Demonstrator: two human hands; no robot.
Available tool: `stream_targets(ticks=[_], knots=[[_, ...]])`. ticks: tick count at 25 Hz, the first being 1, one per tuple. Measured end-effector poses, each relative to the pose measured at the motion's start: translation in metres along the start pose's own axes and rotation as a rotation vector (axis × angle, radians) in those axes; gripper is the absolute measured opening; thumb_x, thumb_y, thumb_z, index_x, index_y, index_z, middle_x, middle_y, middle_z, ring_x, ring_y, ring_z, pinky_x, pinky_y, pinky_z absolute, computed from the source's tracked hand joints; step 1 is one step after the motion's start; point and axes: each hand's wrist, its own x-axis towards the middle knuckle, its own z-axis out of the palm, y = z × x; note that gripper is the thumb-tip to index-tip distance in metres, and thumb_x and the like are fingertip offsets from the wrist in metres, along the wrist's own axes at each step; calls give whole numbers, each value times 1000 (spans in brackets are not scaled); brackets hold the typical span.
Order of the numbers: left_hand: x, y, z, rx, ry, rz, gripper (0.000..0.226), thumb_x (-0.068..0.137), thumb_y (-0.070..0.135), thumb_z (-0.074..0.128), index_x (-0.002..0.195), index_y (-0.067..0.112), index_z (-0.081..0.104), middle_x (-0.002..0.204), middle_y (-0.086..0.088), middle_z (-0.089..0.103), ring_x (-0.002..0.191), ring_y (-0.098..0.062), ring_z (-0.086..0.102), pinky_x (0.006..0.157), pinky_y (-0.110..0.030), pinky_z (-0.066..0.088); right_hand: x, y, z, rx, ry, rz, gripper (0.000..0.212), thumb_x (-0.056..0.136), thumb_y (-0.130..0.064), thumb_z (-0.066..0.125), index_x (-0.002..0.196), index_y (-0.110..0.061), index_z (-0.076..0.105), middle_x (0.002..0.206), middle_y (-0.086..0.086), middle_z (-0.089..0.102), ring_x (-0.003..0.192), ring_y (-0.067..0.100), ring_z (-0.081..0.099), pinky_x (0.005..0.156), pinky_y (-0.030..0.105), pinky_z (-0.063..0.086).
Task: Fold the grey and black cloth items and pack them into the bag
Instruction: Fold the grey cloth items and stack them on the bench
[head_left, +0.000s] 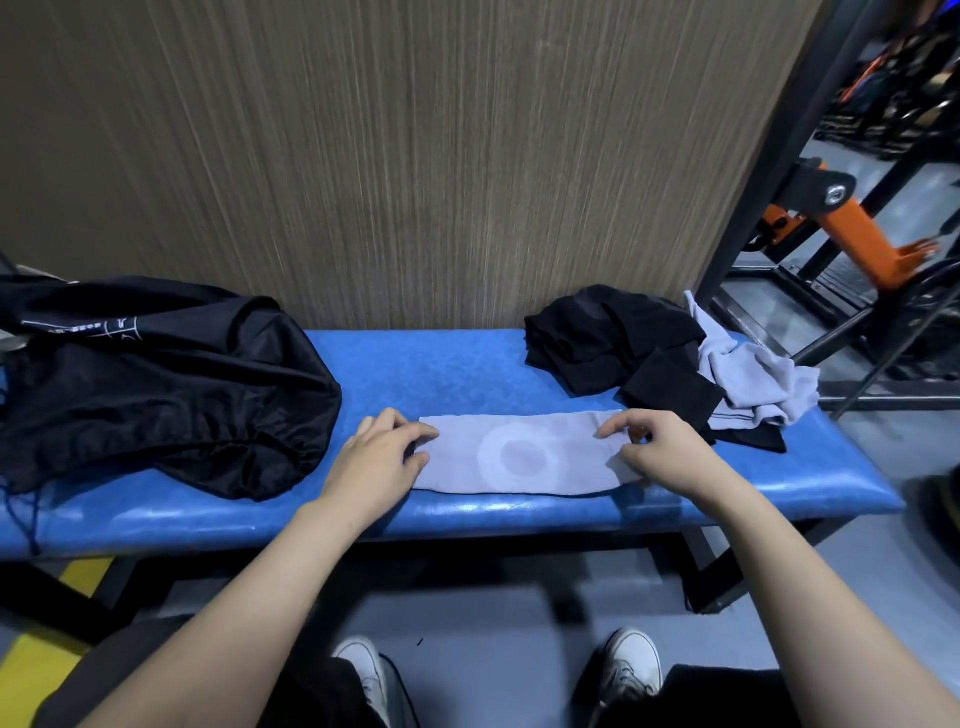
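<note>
A grey cloth with a pale ring print lies folded into a long strip on the blue bench. My left hand pinches its left end between thumb and fingers. At the strip's right end, my right hand pinches the cloth with curled fingers. A black drawstring bag lies slumped on the left part of the bench, its gathered mouth facing the strip. At the back right sits a heap of black cloth, with another grey cloth crumpled beside it.
A wood-grain wall rises directly behind the bench. Black and orange gym equipment stands on the floor to the right. My feet in white shoes are on the grey floor below the bench's front edge.
</note>
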Motion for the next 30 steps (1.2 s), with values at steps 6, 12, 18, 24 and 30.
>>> stream_targets(ticks=[6,12,18,24,30], knots=[[-1,-5,-1,-37,-5,34,33,96,32,59,129,36,60,108,17,46,100,-9,37,96,-26,36,-2,-13,7,-1,-24,-14,29,83,-1,55,94,-20,73,64,-5,49,49,7,43,53,23,38],[-2,-4,-1,-42,-1,41,35,96,35,59,131,36,60,106,16,47,99,-11,39,96,-25,36,-8,-55,23,269,57,-141,37,81,3,53,95,-24,74,55,-17,42,57,9,41,56,30,42],[-3,-7,1,-57,4,23,36,96,36,59,132,38,59,97,12,44,96,-11,39,90,-26,33,-1,-97,66,269,-28,-251,35,81,4,54,102,-19,71,67,-6,44,63,10,43,65,30,41],[-1,-12,-2,-77,-3,13,34,99,29,52,132,34,60,102,9,54,107,-18,50,89,-29,34,8,-119,108,114,-122,-315,35,81,0,57,108,-18,69,69,-11,51,65,1,49,67,21,40],[-3,-12,-9,-127,21,-15,34,98,24,47,129,28,59,111,4,64,108,-23,55,95,-39,40,15,-124,130,39,-141,-356,31,82,-2,62,109,-16,66,74,-9,54,68,6,51,65,10,39]])
